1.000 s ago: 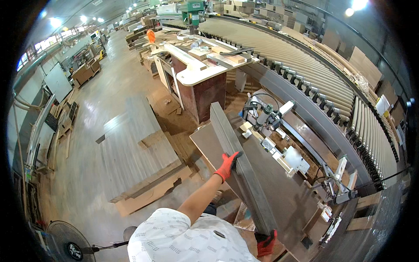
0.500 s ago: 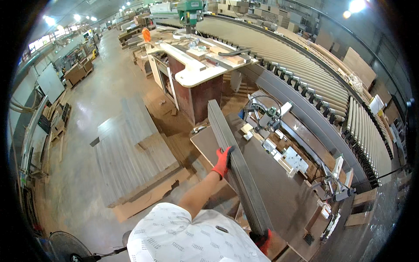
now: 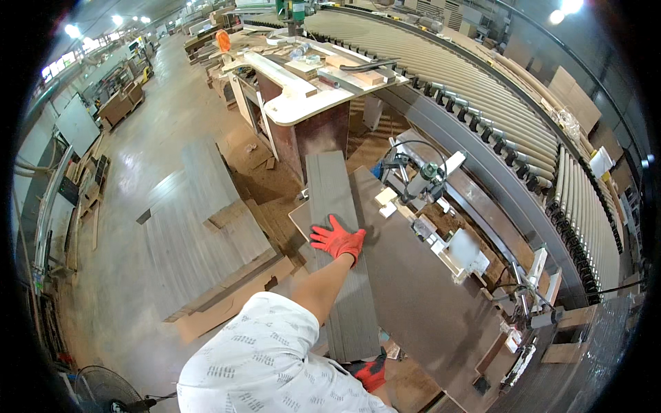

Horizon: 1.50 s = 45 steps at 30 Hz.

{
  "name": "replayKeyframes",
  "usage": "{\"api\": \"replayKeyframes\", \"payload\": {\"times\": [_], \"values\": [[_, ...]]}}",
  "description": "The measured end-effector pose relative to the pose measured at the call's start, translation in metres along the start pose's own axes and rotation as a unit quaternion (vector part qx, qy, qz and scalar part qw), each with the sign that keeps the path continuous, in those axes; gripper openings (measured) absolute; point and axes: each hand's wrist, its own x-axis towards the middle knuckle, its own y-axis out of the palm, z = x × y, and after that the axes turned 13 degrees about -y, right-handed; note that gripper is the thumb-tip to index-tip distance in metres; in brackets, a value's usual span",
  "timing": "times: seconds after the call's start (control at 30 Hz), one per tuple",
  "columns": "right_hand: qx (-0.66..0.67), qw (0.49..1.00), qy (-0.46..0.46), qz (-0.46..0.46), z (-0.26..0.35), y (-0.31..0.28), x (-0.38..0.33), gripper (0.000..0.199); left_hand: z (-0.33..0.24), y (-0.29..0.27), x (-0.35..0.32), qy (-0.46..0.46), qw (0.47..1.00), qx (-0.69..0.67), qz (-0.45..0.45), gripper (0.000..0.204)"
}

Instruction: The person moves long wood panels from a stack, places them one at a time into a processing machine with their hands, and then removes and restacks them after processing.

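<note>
A long stack of narrow grey wood-grain boards [image 3: 348,299] lies with a broad face up, over the left edge of a brown worktable [image 3: 420,282]. My left hand [image 3: 339,241], in a red glove, rests on that top face with its fingers spread. At the near end of the boards is my right hand [image 3: 370,374], in a red glove with black on the finger side. It curls against the end corner, and part of it is hidden by the boards and my sleeve.
Left of me, a low stack of grey panels [image 3: 206,241] sits on cardboard on the floor. A drilling-type machine head [image 3: 423,179] and fixtures line the table's far side. Beyond runs a roller conveyor [image 3: 475,96]. Ahead stands a cluttered bench [image 3: 310,113]; a fan [image 3: 103,389] is at lower left.
The boards have turned from standing on edge to broad face up and shifted left. My left hand has gone from gripping their edge to lying spread on top; my right hand moved left with their near end.
</note>
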Motion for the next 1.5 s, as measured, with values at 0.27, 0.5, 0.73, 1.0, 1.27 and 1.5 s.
{"api": "replayKeyframes", "payload": {"times": [0.27, 0.5, 0.73, 1.0, 1.27, 1.5], "values": [[0.109, 0.981, 0.033, -0.157, -0.062, 0.06, -0.01, 0.123, -0.03, -0.003, -0.005, -0.026, 0.998, 0.015, 0.05, 0.135], [0.186, 0.963, 0.033, -0.191, -0.077, 0.061, -0.009, 0.122, -0.082, 0.014, 0.068, -0.111, 0.99, 0.044, 0.071, 0.154], [0.197, 0.955, 0.033, -0.218, -0.07, 0.07, -0.003, 0.121, -0.092, 0.024, 0.074, -0.102, 0.99, 0.076, 0.055, 0.152], [0.165, 0.935, -0.02, -0.314, -0.056, 0.04, -0.012, 0.121, -0.065, -0.011, 0.062, -0.116, 0.989, 0.002, 0.093, 0.153], [0.075, 0.894, -0.058, -0.438, 0.0, -0.012, -0.072, 0.121, 0.0, -0.055, 0.067, -0.151, 0.91, -0.29, 0.254, 0.153], [-0.009, 0.88, -0.066, -0.47, 0.05, -0.003, -0.095, 0.121, 0.079, -0.025, 0.109, -0.07, 0.384, -0.705, 0.592, 0.058]]}}
